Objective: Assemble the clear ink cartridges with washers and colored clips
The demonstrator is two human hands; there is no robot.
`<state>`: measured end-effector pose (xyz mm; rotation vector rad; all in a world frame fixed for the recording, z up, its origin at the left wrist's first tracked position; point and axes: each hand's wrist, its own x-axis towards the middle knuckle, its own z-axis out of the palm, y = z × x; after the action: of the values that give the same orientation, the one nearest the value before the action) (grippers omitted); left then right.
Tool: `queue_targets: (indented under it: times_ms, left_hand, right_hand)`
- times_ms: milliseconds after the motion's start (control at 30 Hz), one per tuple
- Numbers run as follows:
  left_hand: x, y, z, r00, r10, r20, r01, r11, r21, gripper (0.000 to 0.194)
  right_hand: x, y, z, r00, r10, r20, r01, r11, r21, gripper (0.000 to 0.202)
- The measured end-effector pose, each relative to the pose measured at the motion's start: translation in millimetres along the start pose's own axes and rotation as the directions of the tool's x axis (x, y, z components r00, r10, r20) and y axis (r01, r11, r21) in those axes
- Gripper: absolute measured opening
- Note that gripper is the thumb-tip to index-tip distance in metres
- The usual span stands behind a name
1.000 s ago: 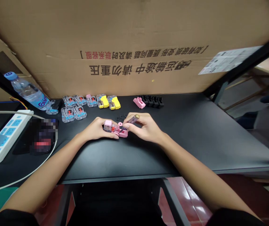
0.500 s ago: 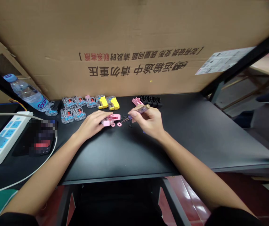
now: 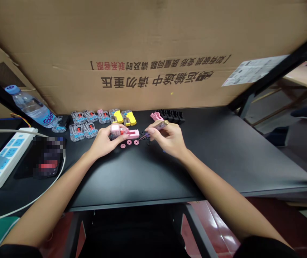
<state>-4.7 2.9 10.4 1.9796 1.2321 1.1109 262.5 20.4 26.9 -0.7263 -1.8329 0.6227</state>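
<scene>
My left hand [image 3: 102, 142] is closed around a pink and clear plastic piece [image 3: 133, 134], whose flat slotted pink end points right. My right hand [image 3: 170, 139] pinches a slim pen-like tool [image 3: 161, 125] with a gold-coloured butt. Its thin dark tip reaches down left beside the pink washers [image 3: 129, 142], several of which lie on the table below the piece. Black washers [image 3: 149, 143] lie scattered around the tool tip, partly hidden by my right hand. Whether the tip touches a washer, I cannot tell.
Several clear plastic units [image 3: 77, 132] stand at back left, two with yellow parts [image 3: 129, 118]. Pink parts [image 3: 156, 116] and black parts [image 3: 172, 116] sit behind my right hand. A bottle [image 3: 32, 105], power strip [image 3: 6, 157] and phone [image 3: 48, 157] are left. Cardboard [image 3: 153, 39] walls the back.
My left hand has turned the pink and clear piece, so its slotted face now shows more and another pink washer is uncovered. The right hand with the tool has shifted slightly left.
</scene>
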Motion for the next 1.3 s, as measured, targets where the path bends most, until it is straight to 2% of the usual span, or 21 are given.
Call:
queue_targets:
  times_ms: [100, 233, 400, 600, 700, 767, 833, 900, 1000, 1100, 1200, 1300]
  left_hand:
    - [-1.1, 2.8, 0.6, 0.995, -0.057, 0.084, 0.065, 0.994, -0.091, 0.039]
    - [-2.6, 3.2, 2.1, 0.98, -0.095, 0.174, 0.111, 0.99, -0.089, 0.04]
    - [-3.0, -0.1, 2.0, 0.973, -0.115, 0.201, 0.132, 0.989, -0.073, 0.046]
    - [-0.6, -2.9, -2.1, 0.97, -0.144, 0.197, 0.17, 0.977, -0.125, 0.047]
    - [3.6, -1.7, -9.1, 0.982, -0.145, 0.119, 0.166, 0.966, -0.196, 0.047]
    - [7.3, -1.3, -16.4, 0.992, -0.126, -0.032, 0.116, 0.971, -0.21, 0.046]
    - [10.6, -2.2, -24.2, 0.976, -0.087, -0.198, 0.054, 0.985, -0.164, 0.046]
    - [12.6, -4.5, -29.6, 0.955, -0.046, -0.293, 0.022, 0.996, -0.083, 0.045]
    - [12.8, -9.0, -30.3, 0.949, -0.042, -0.311, 0.028, 0.998, -0.049, 0.043]
    - [11.5, -11.2, -25.1, 0.957, -0.067, -0.284, 0.048, 0.996, -0.075, 0.042]
    - [10.8, -10.4, -21.0, 0.965, -0.064, -0.256, 0.052, 0.997, -0.054, 0.043]
    - [10.9, -9.1, -19.4, 0.967, -0.088, -0.239, 0.066, 0.993, -0.098, 0.046]
  right_hand:
    - [-0.3, 0.4, 0.0, 1.0, -0.014, 0.002, 0.014, 1.0, -0.003, 0.03]
    - [-0.8, 0.8, 0.1, 1.0, 0.01, 0.028, -0.01, 1.0, 0.004, 0.032]
    - [-0.1, -1.3, -0.4, 0.999, 0.021, 0.046, -0.021, 1.0, 0.0, 0.034]
    - [0.1, 0.0, -1.2, 1.0, 0.013, -0.012, -0.013, 1.0, -0.009, 0.035]
    - [-0.1, 5.5, -1.4, 0.997, 0.041, -0.068, -0.044, 0.999, -0.03, 0.036]
    - [-0.4, 8.3, -0.4, 0.996, 0.063, -0.065, -0.066, 0.997, -0.05, 0.034]
    - [-1.7, 8.2, 2.7, 0.997, 0.079, 0.012, -0.078, 0.996, -0.049, 0.032]
    - [-4.5, 5.1, 8.8, 0.987, 0.083, 0.136, -0.081, 0.996, -0.021, 0.029]
    - [-11.0, -1.6, 21.5, 0.954, 0.07, 0.292, -0.087, 0.995, 0.046, 0.027]
    - [-15.8, -4.2, 31.0, 0.931, 0.048, 0.363, -0.079, 0.994, 0.071, 0.026]
    - [-15.6, -0.3, 30.9, 0.934, 0.063, 0.351, -0.072, 0.997, 0.013, 0.027]
    - [-11.1, 6.8, 22.8, 0.959, 0.075, 0.274, -0.053, 0.995, -0.086, 0.031]
